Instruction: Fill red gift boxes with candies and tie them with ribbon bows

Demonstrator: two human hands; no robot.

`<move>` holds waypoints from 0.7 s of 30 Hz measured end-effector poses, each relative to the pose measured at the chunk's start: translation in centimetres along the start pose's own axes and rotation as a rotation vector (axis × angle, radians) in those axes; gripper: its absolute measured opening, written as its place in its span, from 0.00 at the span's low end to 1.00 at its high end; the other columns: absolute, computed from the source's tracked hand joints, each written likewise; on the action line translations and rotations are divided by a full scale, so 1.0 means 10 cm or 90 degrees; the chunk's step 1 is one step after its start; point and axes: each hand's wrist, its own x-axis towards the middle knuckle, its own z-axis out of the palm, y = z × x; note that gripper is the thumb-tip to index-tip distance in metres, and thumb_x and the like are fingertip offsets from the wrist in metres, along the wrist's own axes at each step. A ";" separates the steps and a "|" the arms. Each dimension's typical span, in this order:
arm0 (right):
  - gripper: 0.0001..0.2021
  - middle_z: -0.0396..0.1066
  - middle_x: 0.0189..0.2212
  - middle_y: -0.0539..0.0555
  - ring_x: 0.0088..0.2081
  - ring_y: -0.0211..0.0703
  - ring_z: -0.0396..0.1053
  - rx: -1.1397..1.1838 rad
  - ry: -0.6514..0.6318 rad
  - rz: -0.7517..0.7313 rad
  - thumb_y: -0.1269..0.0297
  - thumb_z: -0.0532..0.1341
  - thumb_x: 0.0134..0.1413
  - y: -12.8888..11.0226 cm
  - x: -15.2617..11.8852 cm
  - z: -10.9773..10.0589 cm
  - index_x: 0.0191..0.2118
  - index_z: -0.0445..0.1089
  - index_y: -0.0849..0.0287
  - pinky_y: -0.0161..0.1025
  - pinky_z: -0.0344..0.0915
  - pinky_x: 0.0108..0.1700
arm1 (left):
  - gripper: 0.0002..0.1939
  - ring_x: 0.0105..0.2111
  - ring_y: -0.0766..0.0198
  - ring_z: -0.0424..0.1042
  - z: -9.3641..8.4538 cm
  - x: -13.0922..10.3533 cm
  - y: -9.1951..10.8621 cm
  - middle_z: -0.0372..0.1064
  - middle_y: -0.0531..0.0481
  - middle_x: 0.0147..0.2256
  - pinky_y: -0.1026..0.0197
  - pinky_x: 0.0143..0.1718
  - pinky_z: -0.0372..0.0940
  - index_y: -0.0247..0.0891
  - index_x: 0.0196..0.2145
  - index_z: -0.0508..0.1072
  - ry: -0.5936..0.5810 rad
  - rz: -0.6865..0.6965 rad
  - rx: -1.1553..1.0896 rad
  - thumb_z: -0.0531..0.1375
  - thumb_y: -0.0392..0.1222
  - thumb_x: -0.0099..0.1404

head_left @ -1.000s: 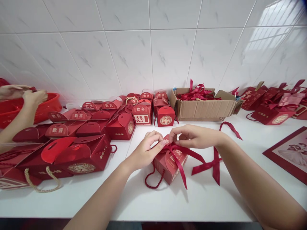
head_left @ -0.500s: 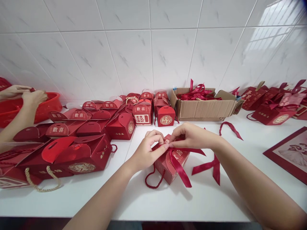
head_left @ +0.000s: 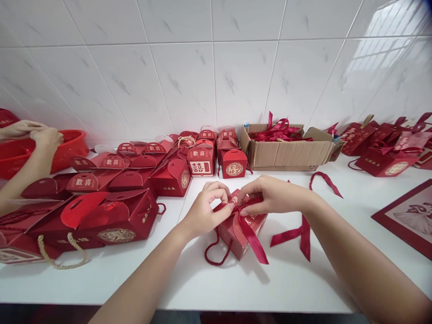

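A small red gift box (head_left: 238, 238) with gold lettering and a dark red rope handle (head_left: 218, 261) sits on the white table before me. Across its top runs a crimson satin ribbon (head_left: 254, 240), one tail hanging over the front side. My left hand (head_left: 211, 207) pinches the ribbon at the left of the box top, thumb against forefinger. From the other side my right hand (head_left: 266, 195) grips the ribbon near its crossing point. The fingers of both hands partly cover the knot or loop there, so its form is unclear.
Many red gift boxes (head_left: 124, 216) crowd the left. A cardboard box (head_left: 290, 155) of ribbons stands by the tiled wall. Loose ribbon pieces (head_left: 305, 238) lie right, near a framed picture (head_left: 405, 211). Finished-looking boxes (head_left: 384, 159) stand far right. Another person's hands (head_left: 45, 137) work over a red basin (head_left: 72, 144).
My right hand's fingers have shifted slightly on the ribbon, and the tail that stuck out to the right is drawn in under that hand. The other person's hands moved a little.
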 end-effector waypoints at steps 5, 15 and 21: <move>0.12 0.65 0.25 0.47 0.24 0.32 0.57 0.079 0.029 -0.023 0.59 0.57 0.59 0.01 -0.02 -0.06 0.42 0.70 0.60 0.31 0.56 0.26 | 0.19 0.40 0.60 0.70 0.10 0.00 0.02 0.72 0.47 0.37 0.54 0.45 0.64 0.39 0.19 0.52 0.022 -0.044 -0.161 0.59 0.38 0.60; 0.09 0.61 0.24 0.47 0.25 0.32 0.56 0.145 0.164 -0.040 0.60 0.55 0.60 0.03 0.08 0.07 0.33 0.64 0.60 0.32 0.54 0.26 | 0.25 0.45 0.57 0.71 0.15 -0.04 0.09 0.74 0.48 0.32 0.56 0.45 0.65 0.39 0.17 0.50 0.031 -0.146 -0.218 0.65 0.42 0.54; 0.08 0.59 0.19 0.44 0.20 0.31 0.54 0.196 0.292 0.005 0.61 0.58 0.57 0.00 0.20 0.24 0.32 0.59 0.58 0.31 0.51 0.23 | 0.23 0.36 0.61 0.71 0.16 -0.03 0.09 0.68 0.51 0.28 0.59 0.39 0.64 0.39 0.17 0.51 0.025 -0.150 -0.209 0.65 0.40 0.54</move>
